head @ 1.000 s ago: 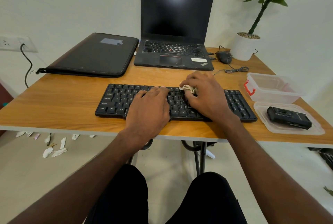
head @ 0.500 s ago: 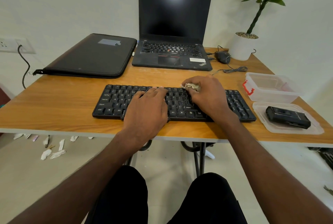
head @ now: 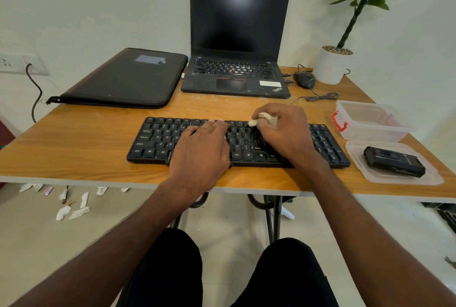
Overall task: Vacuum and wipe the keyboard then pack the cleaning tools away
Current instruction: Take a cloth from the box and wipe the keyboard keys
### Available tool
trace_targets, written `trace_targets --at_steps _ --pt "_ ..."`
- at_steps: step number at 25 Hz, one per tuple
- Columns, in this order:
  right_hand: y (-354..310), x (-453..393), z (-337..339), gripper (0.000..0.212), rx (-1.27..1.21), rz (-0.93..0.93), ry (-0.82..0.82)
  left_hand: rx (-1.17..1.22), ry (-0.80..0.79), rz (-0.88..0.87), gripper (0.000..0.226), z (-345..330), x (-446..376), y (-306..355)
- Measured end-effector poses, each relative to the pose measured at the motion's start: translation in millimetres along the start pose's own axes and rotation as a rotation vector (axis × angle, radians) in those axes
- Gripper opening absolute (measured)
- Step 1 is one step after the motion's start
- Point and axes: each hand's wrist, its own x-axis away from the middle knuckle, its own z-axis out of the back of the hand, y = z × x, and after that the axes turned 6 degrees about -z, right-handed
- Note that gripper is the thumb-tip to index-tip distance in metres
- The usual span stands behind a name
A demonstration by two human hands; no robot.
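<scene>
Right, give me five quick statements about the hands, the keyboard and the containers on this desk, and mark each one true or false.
1. The right hand grips a crumpled wipe over the black keyboard. True.
2. The left hand holds the small black vacuum. False: it rests flat on the keyboard; the small black vacuum lies on the clear lid to the right.
3. The laptop behind the keyboard is open, its screen dark. True.
4. The clear tub with red latches has its lid on. False: it stands open, the lid lying nearer the table edge.
5. The mouse lies left of the laptop. False: it lies to its right, by the white plant pot.
</scene>
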Motion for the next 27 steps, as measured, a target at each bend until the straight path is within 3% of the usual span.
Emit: trace_targets --at_steps 3,8,12,17,21,27 --pt "-4 2 1 0.015 -0.045 0.083 -0.161 -0.001 0.000 -0.004 0.046 0 1 -1" --pt "1 -1 -3 0.016 0.198 -0.022 0.002 0.000 -0.001 -0.002 0.046 -1 0 -1" --pt "-2 0 -1 0.011 0.091 0.107 -0.177 -0.002 0.004 -0.007 0.047 -1 0 -1" --pt "3 -2 -2 0.016 0.270 -0.126 0.087 0.007 0.004 -0.011 0.046 -1 1 -1" --pt "2 -5 -5 0.035 0.183 -0.115 0.094 0.023 0.034 0.001 0.041 1 -1 3" --pt "-2 -4 -2 0.016 0.067 -0.053 -0.013 0.065 0.082 -0.032 0.039 -9 -13 37"
